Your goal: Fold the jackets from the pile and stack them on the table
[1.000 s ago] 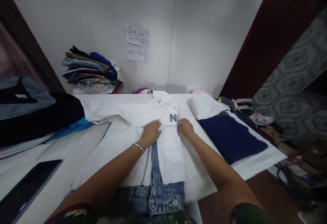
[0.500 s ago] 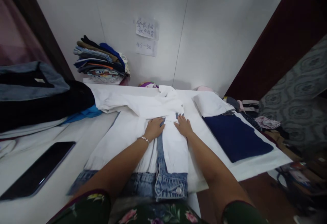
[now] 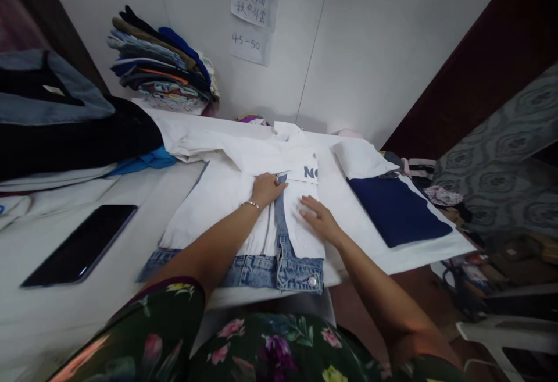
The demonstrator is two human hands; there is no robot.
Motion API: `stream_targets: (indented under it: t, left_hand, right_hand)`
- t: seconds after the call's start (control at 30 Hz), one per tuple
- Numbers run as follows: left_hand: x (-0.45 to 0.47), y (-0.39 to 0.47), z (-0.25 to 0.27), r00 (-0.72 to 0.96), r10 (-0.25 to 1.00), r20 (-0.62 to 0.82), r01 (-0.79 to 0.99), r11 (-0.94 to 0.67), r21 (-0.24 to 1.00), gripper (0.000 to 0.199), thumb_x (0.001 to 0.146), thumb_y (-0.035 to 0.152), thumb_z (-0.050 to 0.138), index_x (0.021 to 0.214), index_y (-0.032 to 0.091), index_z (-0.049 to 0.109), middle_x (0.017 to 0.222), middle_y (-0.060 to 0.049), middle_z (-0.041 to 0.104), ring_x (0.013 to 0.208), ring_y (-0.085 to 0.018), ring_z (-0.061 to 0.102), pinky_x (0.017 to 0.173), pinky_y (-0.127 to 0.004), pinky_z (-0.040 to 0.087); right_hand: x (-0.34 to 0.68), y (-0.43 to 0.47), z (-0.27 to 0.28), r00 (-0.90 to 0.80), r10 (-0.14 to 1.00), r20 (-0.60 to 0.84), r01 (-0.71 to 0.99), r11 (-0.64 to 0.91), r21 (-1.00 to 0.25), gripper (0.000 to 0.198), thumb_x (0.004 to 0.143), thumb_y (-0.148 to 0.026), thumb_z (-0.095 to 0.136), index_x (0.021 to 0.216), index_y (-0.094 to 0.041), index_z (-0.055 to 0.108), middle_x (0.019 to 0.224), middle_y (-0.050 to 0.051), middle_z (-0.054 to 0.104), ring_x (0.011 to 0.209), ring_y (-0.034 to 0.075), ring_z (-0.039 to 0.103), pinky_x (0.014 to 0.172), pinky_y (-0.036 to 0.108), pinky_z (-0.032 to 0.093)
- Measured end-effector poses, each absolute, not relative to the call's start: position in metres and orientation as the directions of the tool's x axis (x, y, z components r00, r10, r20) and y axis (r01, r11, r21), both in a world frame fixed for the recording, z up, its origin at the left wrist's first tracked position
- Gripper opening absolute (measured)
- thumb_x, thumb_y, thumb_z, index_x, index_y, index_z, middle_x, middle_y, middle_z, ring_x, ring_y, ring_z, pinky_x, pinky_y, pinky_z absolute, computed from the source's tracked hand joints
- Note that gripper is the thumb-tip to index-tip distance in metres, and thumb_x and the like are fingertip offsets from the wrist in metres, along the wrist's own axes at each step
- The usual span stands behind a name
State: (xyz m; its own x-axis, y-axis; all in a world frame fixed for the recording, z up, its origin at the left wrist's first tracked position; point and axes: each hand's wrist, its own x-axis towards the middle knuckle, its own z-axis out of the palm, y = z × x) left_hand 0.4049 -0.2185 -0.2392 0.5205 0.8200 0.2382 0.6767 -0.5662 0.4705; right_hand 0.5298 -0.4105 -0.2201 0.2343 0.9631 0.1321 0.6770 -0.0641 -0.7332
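Left grip: left hand (image 3: 268, 190) palm down on the jacket, fingers at the edge of the crosswise fold, thumb stuck out over the denim strip; can't tell whether cloth is pinched.
Right grip: right hand (image 3: 321, 219) released, fingers spread over the white panel, nothing clasped; can't tell if the fingertips touch.
Jacket: white-and-denim jacket (image 3: 213, 210) flat on the table (image 3: 35, 324), directly under both hands, hem toward the wearer.
Denim strip: runs lengthwise between the hands, down to the denim hem (image 3: 255, 271).
Button: metal button (image 3: 313, 281) at the hem's right end, nearer the wearer than either hand.
Sleeve: white sleeve (image 3: 192, 142) reaches left, beyond the left hand, up to the black garment (image 3: 78, 143).
Print: dark lettering (image 3: 310, 172), "N" plus part of a second letter, just past the right fingertips.
Right side: folded navy garment (image 3: 399, 210), well apart from the right hand, folded white garment (image 3: 364, 160) at its far end.
Left side: black phone (image 3: 82, 245) flat on the table, apart from the jacket.
Back: clothes stack (image 3: 161, 68) against the wall, left of two handwritten paper sheets (image 3: 251, 43).
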Motion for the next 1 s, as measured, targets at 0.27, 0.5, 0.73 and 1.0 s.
stream_targets:
  t: [0.27, 0.5, 0.73, 1.0]
  left_hand:
    - [0.416, -0.209, -0.226, 0.567, 0.811, 0.141, 0.701, -0.565, 0.435, 0.023, 0.082, 0.039, 0.061, 0.081, 0.017, 0.071, 0.103, -0.012, 0.066, 0.102, -0.025, 0.060, 0.087, -0.034, 0.044]
    - [0.401, -0.221, -0.232, 0.592, 0.780, 0.201, 0.666, -0.614, 0.423, 0.021, 0.082, 0.037, 0.064, 0.075, 0.017, 0.066, 0.097, -0.011, 0.067, 0.097, -0.024, 0.060, 0.085, -0.035, 0.044]
    - [0.368, -0.189, -0.202, 0.507, 0.821, 0.262, 0.668, -0.566, 0.482, 0.024, 0.087, 0.033, 0.053, 0.074, 0.018, 0.067, 0.086, -0.008, 0.069, 0.081, -0.020, 0.062, 0.075, -0.032, 0.046]
    - [0.258, -0.107, -0.159, -0.021, 0.911, 0.412, 0.713, -0.275, 0.645, 0.025, 0.082, 0.027, 0.057, 0.105, 0.018, 0.059, 0.134, -0.018, 0.051, 0.131, -0.035, 0.039, 0.108, -0.050, 0.030]
  right_hand:
    - [0.445, -0.473, -0.201, -0.115, 0.990, -0.078, 0.831, 0.053, -0.553, 0.069, 0.093, -0.059, 0.044, 0.147, -0.018, 0.038, 0.159, 0.012, 0.022, 0.149, 0.028, 0.009, 0.119, 0.056, 0.007]
    - [0.442, -0.467, -0.194, -0.159, 0.973, -0.166, 0.875, 0.061, -0.481, 0.070, 0.094, -0.062, 0.035, 0.150, -0.021, 0.031, 0.160, 0.011, 0.015, 0.149, 0.029, 0.006, 0.118, 0.057, 0.009]
    - [0.467, -0.438, -0.199, -0.003, 0.999, -0.036, 0.925, -0.011, -0.381, 0.068, 0.095, -0.059, 0.035, 0.150, -0.019, 0.031, 0.160, 0.012, 0.016, 0.149, 0.029, 0.007, 0.118, 0.056, 0.009]
    - [0.467, -0.431, -0.233, -0.001, 0.992, -0.123, 0.945, -0.040, -0.325, 0.070, 0.094, -0.063, 0.032, 0.150, -0.021, 0.033, 0.159, 0.008, 0.018, 0.148, 0.029, 0.012, 0.119, 0.054, 0.010]
